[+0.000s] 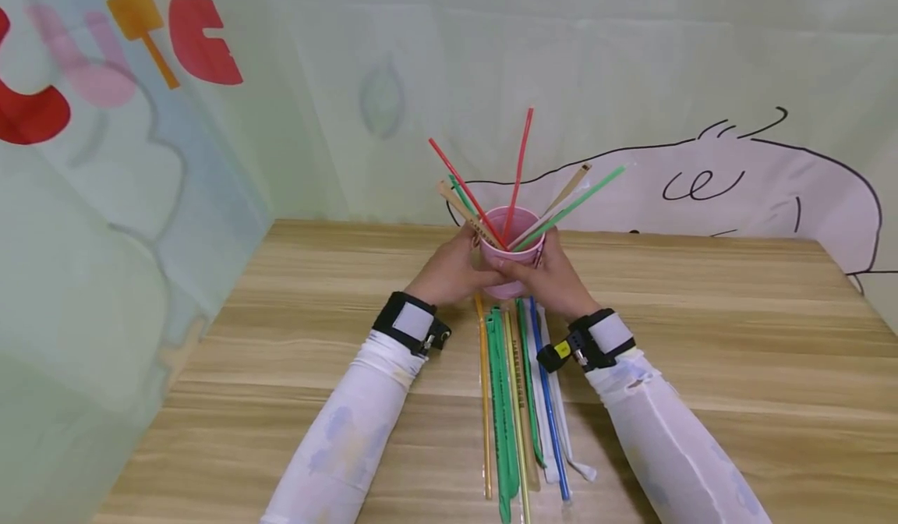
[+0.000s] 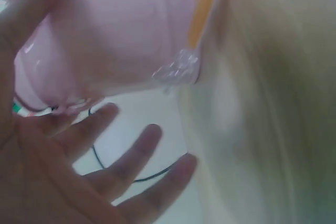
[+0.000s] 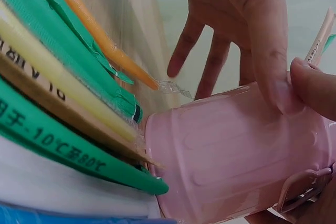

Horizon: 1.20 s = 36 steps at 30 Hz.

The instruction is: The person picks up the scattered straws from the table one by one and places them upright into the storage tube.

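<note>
A small pink pail [image 1: 502,287] with a side handle sits at the far ends of a row of straws. My left hand [image 1: 449,273] grips its left side, thumb across the front, with several other fingers spread apart below in the left wrist view. My right hand [image 1: 563,281] holds the opposite side, its thumb also on the front wall. Out of the pail lean two red straws [image 1: 521,161], a brown paper-wrapped straw [image 1: 456,202], a green straw [image 1: 589,192] and others. The pail's wall [image 3: 236,150] shows closely in the right wrist view.
Wrapped straws lie side by side between the forearms: orange [image 1: 484,415], green [image 1: 502,423], yellow [image 1: 520,438], brown [image 1: 525,399], white [image 1: 550,438] and blue [image 1: 554,423]. The wooden table [image 1: 281,399] meets a printed cloth backdrop [image 1: 316,118] behind and at left.
</note>
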### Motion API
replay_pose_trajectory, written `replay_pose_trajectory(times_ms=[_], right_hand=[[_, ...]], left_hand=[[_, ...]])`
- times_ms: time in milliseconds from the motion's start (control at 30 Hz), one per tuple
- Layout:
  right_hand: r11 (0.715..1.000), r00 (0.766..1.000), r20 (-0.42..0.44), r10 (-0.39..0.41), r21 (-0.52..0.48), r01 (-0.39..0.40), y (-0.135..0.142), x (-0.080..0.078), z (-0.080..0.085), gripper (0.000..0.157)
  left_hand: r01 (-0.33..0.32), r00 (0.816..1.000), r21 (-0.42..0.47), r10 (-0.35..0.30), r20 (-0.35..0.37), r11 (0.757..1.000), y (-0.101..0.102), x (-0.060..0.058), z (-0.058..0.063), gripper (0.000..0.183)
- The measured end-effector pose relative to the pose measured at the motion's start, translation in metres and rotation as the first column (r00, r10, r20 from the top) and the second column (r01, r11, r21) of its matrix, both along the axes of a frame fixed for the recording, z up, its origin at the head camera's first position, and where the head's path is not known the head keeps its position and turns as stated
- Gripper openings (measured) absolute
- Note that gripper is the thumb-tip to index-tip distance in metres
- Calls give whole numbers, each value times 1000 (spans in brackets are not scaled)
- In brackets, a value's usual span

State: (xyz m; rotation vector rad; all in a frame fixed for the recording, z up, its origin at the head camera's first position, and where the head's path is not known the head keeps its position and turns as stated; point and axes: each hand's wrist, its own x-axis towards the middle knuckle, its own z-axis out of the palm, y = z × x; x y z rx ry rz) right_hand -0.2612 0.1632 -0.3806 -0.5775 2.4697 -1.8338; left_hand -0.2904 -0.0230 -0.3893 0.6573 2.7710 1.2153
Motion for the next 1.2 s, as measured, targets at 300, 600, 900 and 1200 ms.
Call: replay_pose_trajectory(times_ms=[300,600,900,1200], right_hand=[[999,1000,10,-28,16,28,-3,9,13,78],[1000,1000,-3,-24,7,24,-2,10,13,78],[1000,1000,-13,-19,16,19,-5,10,14,77],[999,999,2,-45,22,45,-3,10,15,79]], left_hand=[[-53,986,-148,75,151,988,-13,6,13,80],[-45,976,-377,122,181,925,-7,19,12,43],[-82,967,-380,166,193,921,-3,39,9,31],[-56,981,-421,128,146,905,3,63,2,28]])
